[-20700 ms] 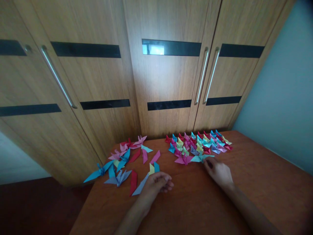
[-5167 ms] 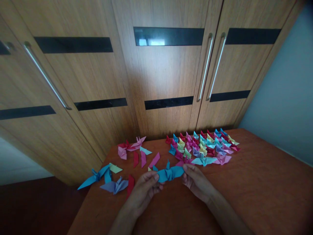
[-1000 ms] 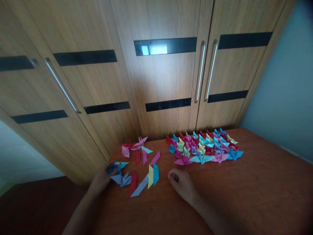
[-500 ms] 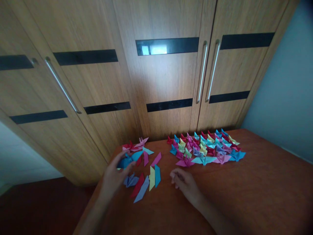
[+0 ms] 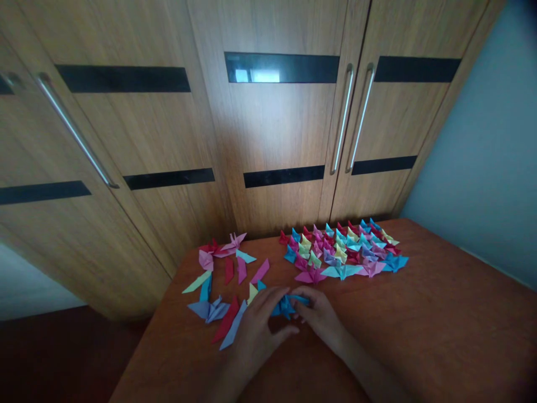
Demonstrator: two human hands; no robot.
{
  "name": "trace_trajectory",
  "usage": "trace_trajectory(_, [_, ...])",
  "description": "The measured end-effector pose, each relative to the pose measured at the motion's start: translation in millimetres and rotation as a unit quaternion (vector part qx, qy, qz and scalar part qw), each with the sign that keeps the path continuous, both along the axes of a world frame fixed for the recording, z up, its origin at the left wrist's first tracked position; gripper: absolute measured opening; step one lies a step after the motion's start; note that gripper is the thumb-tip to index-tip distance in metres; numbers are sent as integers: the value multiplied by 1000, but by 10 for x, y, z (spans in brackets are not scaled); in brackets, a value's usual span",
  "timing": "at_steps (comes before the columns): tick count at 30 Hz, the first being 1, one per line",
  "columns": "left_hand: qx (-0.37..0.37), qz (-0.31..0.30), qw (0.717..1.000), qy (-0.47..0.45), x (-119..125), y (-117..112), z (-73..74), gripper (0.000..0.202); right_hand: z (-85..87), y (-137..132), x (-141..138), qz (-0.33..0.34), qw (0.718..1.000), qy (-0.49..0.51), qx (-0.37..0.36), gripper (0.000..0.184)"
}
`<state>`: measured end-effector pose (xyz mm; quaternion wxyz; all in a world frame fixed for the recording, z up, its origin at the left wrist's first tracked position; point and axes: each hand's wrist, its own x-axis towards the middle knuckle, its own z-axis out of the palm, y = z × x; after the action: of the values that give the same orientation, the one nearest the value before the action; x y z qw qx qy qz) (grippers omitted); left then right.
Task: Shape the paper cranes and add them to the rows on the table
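Note:
A blue paper crane (image 5: 287,305) lies low over the brown table (image 5: 440,319), held between both hands. My left hand (image 5: 258,330) covers its left side with fingers laid over it. My right hand (image 5: 321,316) pinches its right wing tip. Just beyond, a tight group of several small folded cranes (image 5: 342,249) in red, pink, blue, green and yellow sits in rows. To the left lie loose folded paper pieces (image 5: 229,268) and a lilac crane (image 5: 208,309).
Wooden wardrobe doors with long metal handles (image 5: 339,120) rise right behind the table's far edge. A pale blue wall (image 5: 490,168) stands on the right. The table's left edge (image 5: 146,341) drops to a dark floor.
My left hand has carried the blue crane from the table's left side to the middle. My right hand has closed on its other end.

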<state>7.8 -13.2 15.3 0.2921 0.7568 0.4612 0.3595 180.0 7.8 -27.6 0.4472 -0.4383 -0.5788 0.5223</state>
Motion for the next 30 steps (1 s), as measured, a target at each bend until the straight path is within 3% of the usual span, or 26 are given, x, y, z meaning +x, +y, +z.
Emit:
trace_trajectory(2, [-42, 26, 998, -33, -52, -3, -21, 59, 25, -18, 1, -19, 999, -37, 30, 23])
trace_trajectory(5, [-86, 62, 992, -64, -97, 26, -43, 37, 84, -55, 9, -37, 992, -86, 83, 21])
trace_trajectory(8, [-99, 31, 994, -30, -104, 65, -50, 24, 120, -86, 6, -47, 985, -111, 120, 19])
trace_trajectory(14, [-108, -7, 994, 12, -81, 43, -9, 26, 190, -136, -16, -34, 975, -166, 147, 14])
trace_trajectory(19, [-111, -18, 994, -5, -61, 8, 32, 28, 225, -142, -16, -11, 973, -172, 150, 14])
trace_trajectory(22, [-128, -12, 991, -31, -62, 23, 6, 30, 187, -111, 1, -10, 985, -127, 113, 19])
trace_trajectory(25, [-161, 4, 984, -82, -72, 66, -51, 30, 158, -83, 29, -6, 1000, -28, 11, 24])
trace_trajectory(30, [-248, 12, 944, -219, -70, 119, -108, 29, 184, -88, 57, 30, 988, 120, -88, 28])
